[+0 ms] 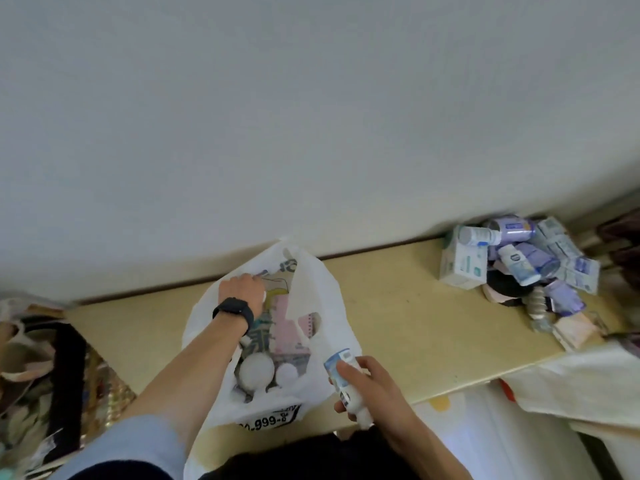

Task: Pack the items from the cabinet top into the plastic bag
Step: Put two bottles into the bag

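A white plastic bag (311, 296) stands open on the pale yellow counter (398, 317), left of its middle and close to the near edge. The left hand (240, 292), with a dark watch (233, 311) on its wrist, reaches over the bag's far-left rim with the fingers closed on the plastic, holding the mouth open. Inside the bag lie two round white lids (256, 372), side by side at the near end, and pink and blue packaging farther in. The right hand (372, 389) is curled around a small white bottle with a blue label (343, 367), held tilted just beside the bag's near-right edge, the thumb pressed across the label. Well apart, at the far right end of the counter against the wall, sits a pile of items (519, 261): white and purple bottles, white boxes, foil packs and some dark round things.
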`<action>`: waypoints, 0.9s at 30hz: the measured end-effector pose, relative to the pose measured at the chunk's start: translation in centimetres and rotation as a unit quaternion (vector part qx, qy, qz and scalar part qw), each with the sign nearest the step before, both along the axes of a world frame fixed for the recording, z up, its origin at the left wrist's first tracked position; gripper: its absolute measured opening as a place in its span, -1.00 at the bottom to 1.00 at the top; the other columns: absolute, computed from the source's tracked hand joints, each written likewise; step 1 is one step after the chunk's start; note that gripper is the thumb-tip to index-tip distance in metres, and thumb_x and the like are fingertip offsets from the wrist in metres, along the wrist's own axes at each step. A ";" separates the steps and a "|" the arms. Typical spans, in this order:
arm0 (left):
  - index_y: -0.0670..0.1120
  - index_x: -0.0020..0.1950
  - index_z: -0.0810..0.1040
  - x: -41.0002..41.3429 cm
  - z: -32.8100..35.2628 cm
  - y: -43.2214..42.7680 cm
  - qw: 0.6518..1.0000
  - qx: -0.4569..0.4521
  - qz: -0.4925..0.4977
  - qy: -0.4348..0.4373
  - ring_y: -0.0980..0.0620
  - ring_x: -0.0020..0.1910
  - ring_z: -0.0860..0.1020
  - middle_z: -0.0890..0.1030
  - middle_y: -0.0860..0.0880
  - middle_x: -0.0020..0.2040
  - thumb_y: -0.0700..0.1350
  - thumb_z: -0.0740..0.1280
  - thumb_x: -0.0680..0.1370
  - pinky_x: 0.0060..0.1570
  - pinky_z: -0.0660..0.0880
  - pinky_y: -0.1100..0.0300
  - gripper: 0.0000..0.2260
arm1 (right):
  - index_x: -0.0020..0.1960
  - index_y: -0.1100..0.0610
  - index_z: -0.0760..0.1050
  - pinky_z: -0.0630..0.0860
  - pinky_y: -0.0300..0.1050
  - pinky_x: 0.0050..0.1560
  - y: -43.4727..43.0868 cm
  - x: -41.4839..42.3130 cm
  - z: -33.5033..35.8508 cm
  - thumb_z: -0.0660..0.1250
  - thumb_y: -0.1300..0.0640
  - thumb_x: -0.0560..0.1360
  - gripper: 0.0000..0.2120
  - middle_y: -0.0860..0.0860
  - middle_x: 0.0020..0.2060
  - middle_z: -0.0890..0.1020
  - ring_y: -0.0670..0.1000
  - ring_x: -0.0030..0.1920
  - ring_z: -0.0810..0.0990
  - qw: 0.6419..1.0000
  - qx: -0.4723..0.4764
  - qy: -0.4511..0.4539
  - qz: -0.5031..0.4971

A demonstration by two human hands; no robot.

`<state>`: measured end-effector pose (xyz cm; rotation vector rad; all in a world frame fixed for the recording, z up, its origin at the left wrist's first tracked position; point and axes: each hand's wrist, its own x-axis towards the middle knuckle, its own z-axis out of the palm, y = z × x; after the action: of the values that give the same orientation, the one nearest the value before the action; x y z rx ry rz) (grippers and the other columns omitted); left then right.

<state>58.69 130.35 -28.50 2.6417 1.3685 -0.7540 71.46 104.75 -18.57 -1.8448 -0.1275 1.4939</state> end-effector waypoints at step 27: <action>0.23 0.50 0.15 -13.5 8.9 -8.9 0.929 -0.080 0.294 -0.212 -0.16 0.06 0.57 0.40 0.02 0.42 -0.17 0.15 0.53 -0.14 0.52 0.05 -0.42 | 0.33 0.06 0.33 0.54 -0.03 -0.04 15.2 -7.2 -11.6 0.27 -0.22 0.47 -0.45 0.02 0.02 0.60 0.06 -0.04 0.55 0.793 -0.024 -0.371 0.483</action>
<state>45.19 121.45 -19.56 1.9333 1.7222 -0.1910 64.24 119.97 -30.13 -2.4595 -1.6298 1.1976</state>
